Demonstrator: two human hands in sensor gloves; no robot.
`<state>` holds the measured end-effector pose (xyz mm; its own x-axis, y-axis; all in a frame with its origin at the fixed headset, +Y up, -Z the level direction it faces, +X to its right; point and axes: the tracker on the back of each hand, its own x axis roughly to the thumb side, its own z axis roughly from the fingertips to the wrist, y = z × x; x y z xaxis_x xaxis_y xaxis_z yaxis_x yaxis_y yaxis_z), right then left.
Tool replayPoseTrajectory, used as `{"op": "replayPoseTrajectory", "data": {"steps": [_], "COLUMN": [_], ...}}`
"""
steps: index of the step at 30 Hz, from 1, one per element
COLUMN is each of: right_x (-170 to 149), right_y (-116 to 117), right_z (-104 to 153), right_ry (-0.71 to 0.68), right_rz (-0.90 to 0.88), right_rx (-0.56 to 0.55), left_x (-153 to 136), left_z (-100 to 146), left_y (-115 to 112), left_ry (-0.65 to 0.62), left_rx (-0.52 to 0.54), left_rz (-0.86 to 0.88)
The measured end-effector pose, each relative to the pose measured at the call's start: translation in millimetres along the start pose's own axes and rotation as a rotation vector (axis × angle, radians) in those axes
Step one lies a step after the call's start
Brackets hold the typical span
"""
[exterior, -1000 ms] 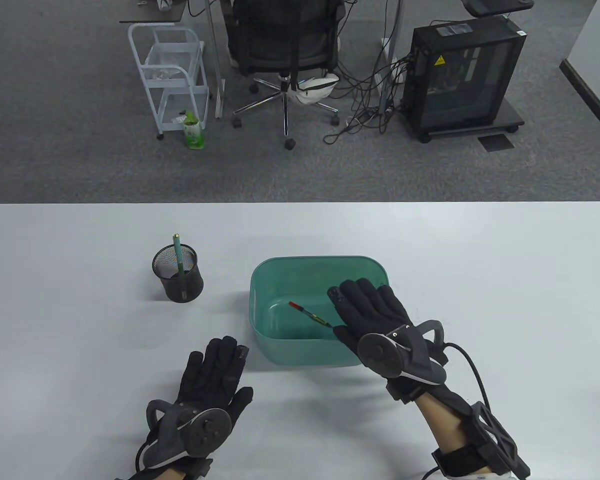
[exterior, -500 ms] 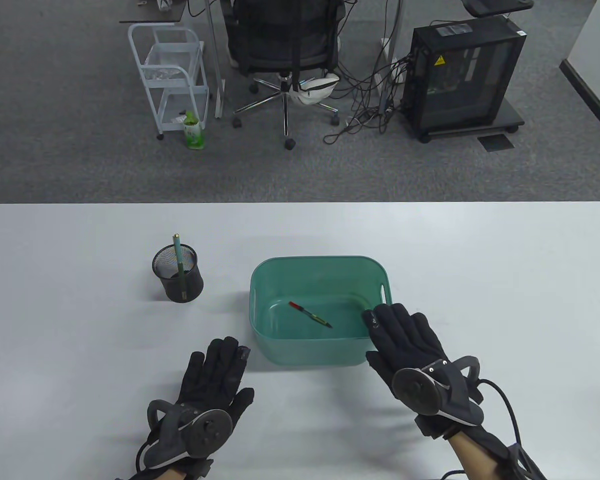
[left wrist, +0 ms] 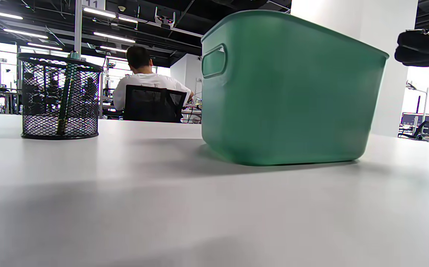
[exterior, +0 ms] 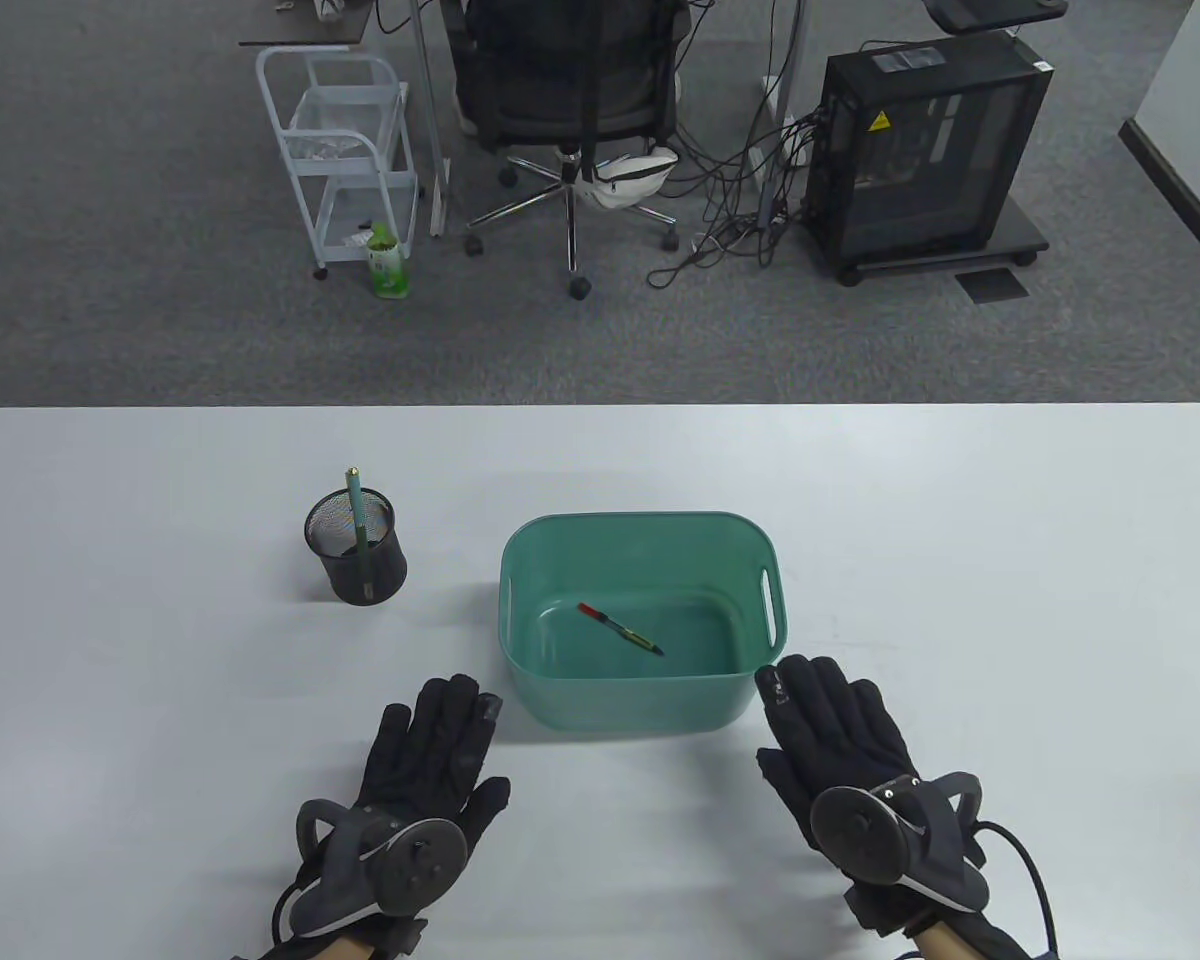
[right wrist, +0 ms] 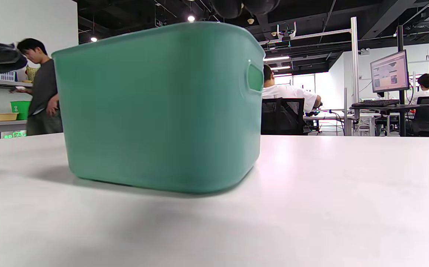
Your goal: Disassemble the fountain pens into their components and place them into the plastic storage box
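The green plastic storage box [exterior: 772, 592] [left wrist: 288, 96] [right wrist: 155, 107] stands mid-table. On its floor lies one thin pen part [exterior: 620, 629] with a red end. A black mesh pen cup [exterior: 356, 548] [left wrist: 59, 101] to the left holds a green fountain pen [exterior: 357, 505] upright. My left hand [exterior: 438, 740] lies flat on the table in front of the box's left corner, fingers straight, holding nothing. My right hand [exterior: 832, 725] rests flat by the box's near right corner, fingers straight and empty.
The white table [exterior: 960, 560] runs to a far edge; beyond it are an office chair [exterior: 570, 90], a white cart [exterior: 345, 150] and a computer tower [exterior: 925, 150]. In the wrist views, people sit at desks far behind.
My right hand has drawn back out of the box toward me and to the right, leaving the pen part lying inside. The left hand has stayed in place.
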<state>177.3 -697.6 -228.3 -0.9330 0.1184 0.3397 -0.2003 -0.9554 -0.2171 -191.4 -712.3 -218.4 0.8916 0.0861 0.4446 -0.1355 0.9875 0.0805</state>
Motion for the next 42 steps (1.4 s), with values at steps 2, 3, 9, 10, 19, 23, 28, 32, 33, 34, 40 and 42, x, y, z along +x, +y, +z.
{"op": "replayPoseTrajectory", "data": {"steps": [2,3,9,10,19,23,28,32,33,34,40,42], "right_x": [0,0,-4,-5,-8,-9,-9,-9,-9,-9,-11,-11], "right_y": [5,6,14,16,23,22,22,22,22,21,20,19], "right_z": [3,4,8,8,11,12,13,13,13,14,14,15], "right_ry": [0.005,0.006,0.015,0.016,0.019,0.022,0.027,0.027,0.027,0.027,0.036,0.037], "right_rz": [-0.004,-0.004,-0.003,-0.001,-0.015,-0.014,-0.018,-0.02,-0.021,-0.022,-0.023,-0.026], "right_rx": [0.004,0.005,-0.006,-0.004,0.028,0.015,0.009,0.01,0.008,0.007,-0.008,-0.012], "left_x": [0,0,-1,-1,-1,-1,0,-1,-1,-1,-10,-16], "left_z": [0,0,0,0,-1,-1,-1,-2,-2,-2,-6,-9], "left_y": [0,0,0,0,0,-1,-1,-1,-1,0,9,14], "left_ry": [0.003,0.004,0.009,0.009,0.008,0.009,0.009,0.014,0.015,0.017,0.05,0.077], "left_rx": [-0.002,-0.001,-0.001,-0.001,-0.002,-0.013,-0.018,-0.019,-0.019,-0.018,0.009,0.017], "left_rz": [0.002,0.004,0.003,0.002,-0.012,-0.015,-0.017,-0.016,-0.014,-0.012,0.012,0.021]}}
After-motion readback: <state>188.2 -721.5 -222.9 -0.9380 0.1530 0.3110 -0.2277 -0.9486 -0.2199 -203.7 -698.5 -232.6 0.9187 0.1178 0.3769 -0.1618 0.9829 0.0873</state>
